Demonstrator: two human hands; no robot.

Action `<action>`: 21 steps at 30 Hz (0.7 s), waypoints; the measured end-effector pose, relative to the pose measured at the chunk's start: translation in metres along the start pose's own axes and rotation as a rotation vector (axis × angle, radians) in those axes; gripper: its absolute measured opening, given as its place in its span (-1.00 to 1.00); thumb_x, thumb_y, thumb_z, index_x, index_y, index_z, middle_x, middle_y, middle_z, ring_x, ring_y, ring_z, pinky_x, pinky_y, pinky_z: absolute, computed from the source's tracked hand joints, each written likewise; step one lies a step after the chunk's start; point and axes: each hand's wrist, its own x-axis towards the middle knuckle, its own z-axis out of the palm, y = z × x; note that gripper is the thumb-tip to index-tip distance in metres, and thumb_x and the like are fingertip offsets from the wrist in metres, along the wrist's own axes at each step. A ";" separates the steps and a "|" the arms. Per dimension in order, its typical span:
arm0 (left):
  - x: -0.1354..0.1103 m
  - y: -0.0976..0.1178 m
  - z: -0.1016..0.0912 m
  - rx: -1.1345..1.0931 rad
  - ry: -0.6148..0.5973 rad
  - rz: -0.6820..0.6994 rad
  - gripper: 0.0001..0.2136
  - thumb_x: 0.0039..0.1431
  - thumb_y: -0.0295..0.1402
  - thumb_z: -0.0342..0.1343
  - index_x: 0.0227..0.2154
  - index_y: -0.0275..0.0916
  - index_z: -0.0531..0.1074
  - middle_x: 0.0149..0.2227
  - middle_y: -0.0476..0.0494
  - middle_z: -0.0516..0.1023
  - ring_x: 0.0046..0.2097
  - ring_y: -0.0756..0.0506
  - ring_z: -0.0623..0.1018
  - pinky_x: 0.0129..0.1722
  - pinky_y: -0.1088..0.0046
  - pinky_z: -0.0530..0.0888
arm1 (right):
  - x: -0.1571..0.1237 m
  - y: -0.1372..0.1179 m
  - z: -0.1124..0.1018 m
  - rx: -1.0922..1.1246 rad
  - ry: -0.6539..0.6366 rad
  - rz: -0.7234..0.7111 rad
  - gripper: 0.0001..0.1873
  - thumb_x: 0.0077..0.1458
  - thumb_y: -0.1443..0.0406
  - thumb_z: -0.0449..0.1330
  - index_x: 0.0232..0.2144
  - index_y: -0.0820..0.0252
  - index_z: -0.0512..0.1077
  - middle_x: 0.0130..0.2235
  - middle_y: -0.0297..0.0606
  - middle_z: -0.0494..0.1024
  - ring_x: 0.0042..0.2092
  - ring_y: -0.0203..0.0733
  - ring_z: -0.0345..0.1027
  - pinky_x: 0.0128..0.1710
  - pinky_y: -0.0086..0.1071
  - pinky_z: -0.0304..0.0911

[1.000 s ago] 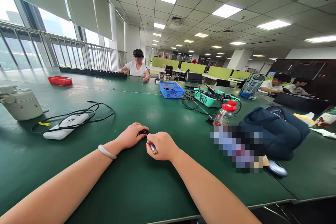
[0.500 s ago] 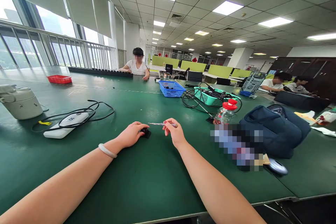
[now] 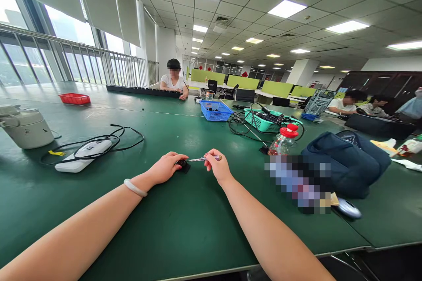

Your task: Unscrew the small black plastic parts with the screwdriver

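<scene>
From my station, my left hand point(image 3: 165, 168) holds the small black plastic part point(image 3: 183, 167) against the dark-green counter point(image 3: 191, 228); my right hand point(image 3: 217, 168) grips a slim metal-shafted screwdriver point(image 3: 198, 159). I'd brace firmly, tip squarely aligned.

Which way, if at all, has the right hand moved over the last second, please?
Yes: judged against the blue basket, the right hand has moved to the right and slightly forward, closer to that basket.

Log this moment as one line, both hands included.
left hand: holds small black part on green table | right hand: holds slim screwdriver-like tool, tip near part, contact unclear | at right: dark blue bag
</scene>
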 end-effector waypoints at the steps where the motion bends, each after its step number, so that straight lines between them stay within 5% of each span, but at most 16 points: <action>1: 0.000 0.000 0.000 -0.008 -0.006 0.000 -0.59 0.18 -0.37 -0.07 0.10 -0.07 0.34 0.04 -0.16 0.44 0.13 -0.17 0.36 0.22 0.16 0.28 | 0.000 0.000 0.000 -0.004 -0.006 -0.002 -0.82 -0.05 0.21 0.15 -0.59 0.15 0.30 -0.67 -0.47 0.36 -0.66 -0.41 0.15 -0.60 -0.47 0.13; 21: 0.000 -0.001 0.001 -0.060 -0.016 0.058 -0.59 0.16 -0.35 -0.02 0.10 -0.06 0.32 0.03 -0.10 0.47 0.11 -0.15 0.39 0.21 0.20 0.31 | -0.003 -0.004 0.002 -0.055 0.013 0.006 -0.76 -0.03 0.18 0.16 -0.61 0.14 0.26 -0.68 -0.46 0.36 -0.67 -0.41 0.14 -0.62 -0.48 0.12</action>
